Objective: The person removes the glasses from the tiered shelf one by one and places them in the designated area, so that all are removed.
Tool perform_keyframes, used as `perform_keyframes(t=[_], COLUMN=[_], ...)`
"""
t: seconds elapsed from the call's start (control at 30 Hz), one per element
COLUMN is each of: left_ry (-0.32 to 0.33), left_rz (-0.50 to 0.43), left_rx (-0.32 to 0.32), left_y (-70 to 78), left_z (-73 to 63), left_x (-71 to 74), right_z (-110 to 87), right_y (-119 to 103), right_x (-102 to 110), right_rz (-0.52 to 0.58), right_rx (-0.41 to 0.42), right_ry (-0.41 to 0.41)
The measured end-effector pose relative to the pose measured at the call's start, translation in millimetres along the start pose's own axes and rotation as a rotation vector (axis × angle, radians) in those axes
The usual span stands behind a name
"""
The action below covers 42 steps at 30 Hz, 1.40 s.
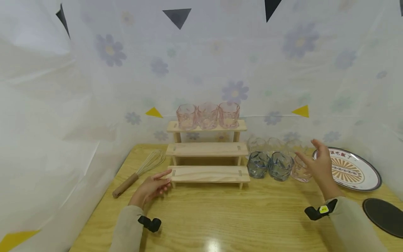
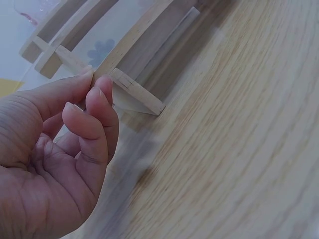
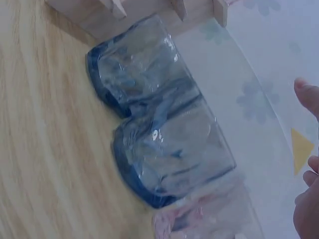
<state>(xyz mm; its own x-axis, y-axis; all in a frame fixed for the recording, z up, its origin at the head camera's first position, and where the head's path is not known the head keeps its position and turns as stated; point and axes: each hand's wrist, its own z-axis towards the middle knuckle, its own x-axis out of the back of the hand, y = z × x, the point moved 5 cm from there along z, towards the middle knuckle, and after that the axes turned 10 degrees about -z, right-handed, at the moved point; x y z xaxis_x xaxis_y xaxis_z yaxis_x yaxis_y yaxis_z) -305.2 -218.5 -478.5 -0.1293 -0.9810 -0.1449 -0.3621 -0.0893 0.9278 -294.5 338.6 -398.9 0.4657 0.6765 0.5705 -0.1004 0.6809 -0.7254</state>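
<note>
My left hand pinches the left end of the lowest board of a three-step wooden display stand, thumb against the edge. In the left wrist view, the thumb and fingertips meet at the board's corner. On the top step stand three pink glasses. My right hand hovers with thumb and fingers spread, holding nothing, by a pink glass. Left of that glass stand two blue glasses, also large in the right wrist view. Behind them is a row of clear glasses, partly hidden.
A whisk with a brown handle lies left of the stand. At the right are a patterned oval plate and a black round mat. Behind the wooden table hangs a flowered white sheet.
</note>
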Motion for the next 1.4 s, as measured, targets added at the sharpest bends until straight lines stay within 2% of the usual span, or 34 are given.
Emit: perform_keyframes(t=[0.13, 0.3, 0.5, 0.63, 0.83, 0.97, 1.1, 1.23, 1.4], left_ry=[-0.002, 0.001, -0.008, -0.009, -0.004, -0.002, -0.006, -0.009, -0.011], left_rz=[0.003, 0.012, 0.007, -0.004, -0.015, -0.029, -0.036, -0.041, -0.042], left_rx=[-0.002, -0.022, -0.012, -0.011, -0.001, -0.004, -0.004, -0.005, -0.006], left_y=[-2.9, -1.3, 0.9, 2.3, 1.5, 1.8, -0.6, -1.7, 2.8], left_z=[0.1, -0.8, -1.4, -0.4, -1.9, -1.7, -1.4, -1.4, -0.9], left_x=[-0.1, 0.5, -0.1, 0.1, -0.7, -4.4, -7.5, -8.4, -10.9], right_z=[5.9, 9.7, 29.1, 45.4, 57.8, 68.5, 77.4, 83.6, 90.6], right_y=[-28, -71, -123, -149, -169, -184, -198, -205, -206], right_x=[-16, -46, -79, -99, -127, -139, -142, -143, -142], right_rz=[0.055, 0.174, 0.167, 0.153, 0.118, 0.101, 0.115, 0.078, 0.095], right_rx=[0.037, 0.09, 0.197, 0.228, 0.192, 0.228, 0.269, 0.225, 0.15], right_ry=[-0.054, -0.132, -0.191, -0.232, -0.296, -0.252, -0.2, -0.238, -0.289])
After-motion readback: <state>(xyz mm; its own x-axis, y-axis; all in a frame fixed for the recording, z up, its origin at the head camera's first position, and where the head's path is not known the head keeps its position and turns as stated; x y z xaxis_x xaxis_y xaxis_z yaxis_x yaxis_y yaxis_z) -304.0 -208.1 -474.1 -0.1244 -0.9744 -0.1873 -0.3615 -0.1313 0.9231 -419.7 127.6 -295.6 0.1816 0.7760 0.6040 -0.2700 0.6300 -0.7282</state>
